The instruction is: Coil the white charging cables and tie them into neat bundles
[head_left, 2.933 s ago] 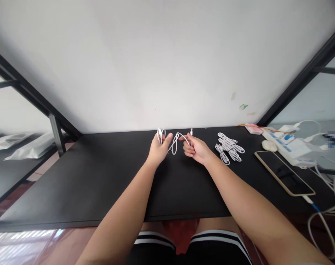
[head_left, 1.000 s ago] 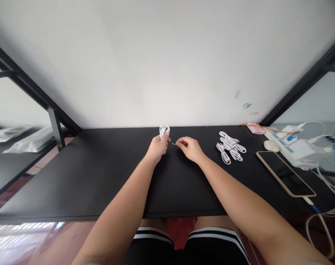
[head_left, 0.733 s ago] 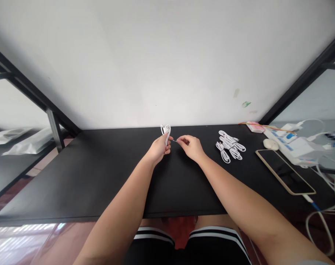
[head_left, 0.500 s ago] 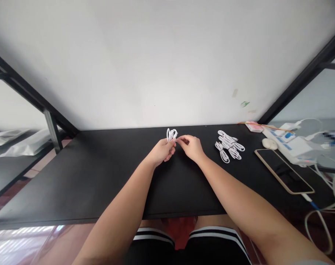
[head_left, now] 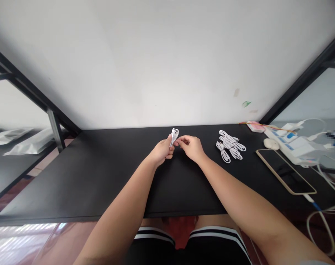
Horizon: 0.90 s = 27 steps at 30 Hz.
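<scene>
A coiled white cable (head_left: 174,135) stands up out of my left hand (head_left: 163,151), whose thumb and fingers are closed around it above the black table. Close against its right side is my right hand (head_left: 191,147), thumb and forefinger pinched together at the coil. Whatever sits between those fingertips is too small to make out. To the right, several bundled white cables (head_left: 230,145) lie in a pile on the tabletop, tied with dark bands.
On the right of the black table (head_left: 115,176) lie a phone (head_left: 286,171) with a charging cable, a white earbud case (head_left: 271,144) and a power strip (head_left: 286,141) with plugs. Plastic bags (head_left: 32,143) rest on the left shelf. A white wall (head_left: 156,66) stands behind.
My left hand has turned the coiled cable, so it now leans right and looks narrower. My right hand's pinch stays beside it. The view has shifted slightly.
</scene>
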Available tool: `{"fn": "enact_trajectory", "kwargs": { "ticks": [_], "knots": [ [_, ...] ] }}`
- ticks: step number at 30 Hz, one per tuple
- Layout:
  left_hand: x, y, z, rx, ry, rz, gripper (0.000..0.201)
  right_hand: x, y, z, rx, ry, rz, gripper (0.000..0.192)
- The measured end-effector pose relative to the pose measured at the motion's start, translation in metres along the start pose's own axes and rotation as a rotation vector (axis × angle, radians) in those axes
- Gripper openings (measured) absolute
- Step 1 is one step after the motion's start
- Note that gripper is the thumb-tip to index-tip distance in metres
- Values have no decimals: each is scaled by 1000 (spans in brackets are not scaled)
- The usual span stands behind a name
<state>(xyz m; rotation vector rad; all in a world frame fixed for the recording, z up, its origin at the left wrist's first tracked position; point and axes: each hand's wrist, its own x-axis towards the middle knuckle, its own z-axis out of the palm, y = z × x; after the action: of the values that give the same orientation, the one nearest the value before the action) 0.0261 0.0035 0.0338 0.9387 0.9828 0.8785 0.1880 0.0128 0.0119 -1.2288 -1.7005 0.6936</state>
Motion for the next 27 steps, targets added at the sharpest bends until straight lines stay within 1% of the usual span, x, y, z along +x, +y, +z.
{"fn": "enact_trajectory", "kwargs": {
  "ticks": [3,6,9,11,14,18,20,24,27],
  "knots": [
    [3,-6,2,90,67,53,45,-1,-1,0,-1,-15,-20,18],
    [7,-11,2,224,133,121,47,-1,-1,0,-18,-28,-53,19],
    [9,-14,1,341,161,218,48,0,1,1,-76,-33,-76,16],
    [10,-15,1,394,155,265,49,0,3,2,-77,-63,-61,14],
    [10,-16,0,470,121,303,50,-1,5,2,-7,-108,-25,17],
    [10,-16,-4,526,115,329,51,-1,5,2,79,-109,-8,21],
    [10,-15,-7,571,139,340,52,-1,5,2,114,-105,6,21],
    [10,-14,-10,732,246,379,53,1,6,3,201,-123,65,25],
    [10,-14,-11,775,266,380,52,1,8,4,261,-146,76,27]
  ]
}}
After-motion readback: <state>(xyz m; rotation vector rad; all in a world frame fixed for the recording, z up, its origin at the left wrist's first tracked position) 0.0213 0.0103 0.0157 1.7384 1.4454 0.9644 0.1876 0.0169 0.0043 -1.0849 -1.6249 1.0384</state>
